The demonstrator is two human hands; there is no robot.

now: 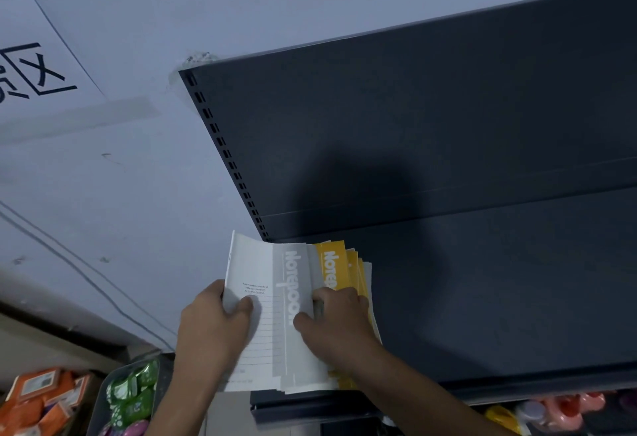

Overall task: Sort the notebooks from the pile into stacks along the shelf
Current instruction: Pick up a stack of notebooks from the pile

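Grey notebook (275, 315) atop the pile (348, 273), lower middle at the shelf's (482, 297) end, looks light, floppy, kinda slick, so left hand (213, 325) gripping its left edge and right hand (339, 318) pinching the right seems smart.

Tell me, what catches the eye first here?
The left hand and right hand grip a grey notebook atop a pile at the left end of a dark shelf. Yellow notebooks fan out beneath it, to the right.
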